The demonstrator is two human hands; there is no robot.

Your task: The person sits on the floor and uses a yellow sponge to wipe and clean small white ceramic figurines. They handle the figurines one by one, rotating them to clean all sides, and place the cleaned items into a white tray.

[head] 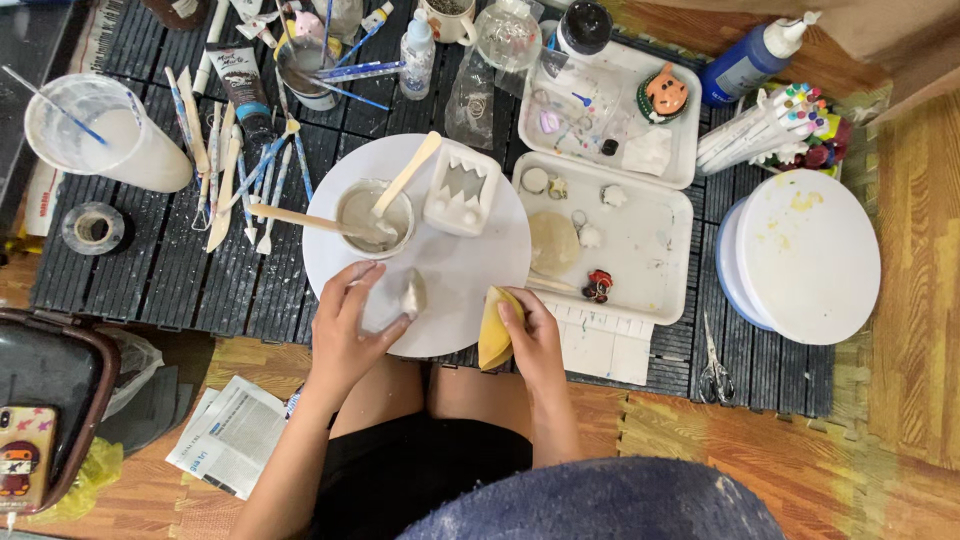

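Far left: clear plastic cup [100, 135] w/ a stir stick, lying on the dark slatted worktop [150, 270]; tape roll [93, 228] just near of it. Next, a row of sculpting tools [235, 170] beside the white round board [450, 270]. On the board, far side: small cup of grey slip [372, 217] w/ two wooden sticks in it, white toothed clay piece [462, 188] to its right. Left hand [345, 330] at the board's near-left edge, fingers curled round a small grey clay piece [412, 295], which sits at the fingertips, on the hand's right side. Right hand [530, 335] at the near-right edge, gripping a yellow sponge [495, 330], pressed to the board rim; sponge is left of the palm, under the fingers. Clay piece & sponge near each other, not touching. Right of the board: white tray [640, 260] w/ small bits, then scissors [714, 370], then a white turntable [805, 255] far right.
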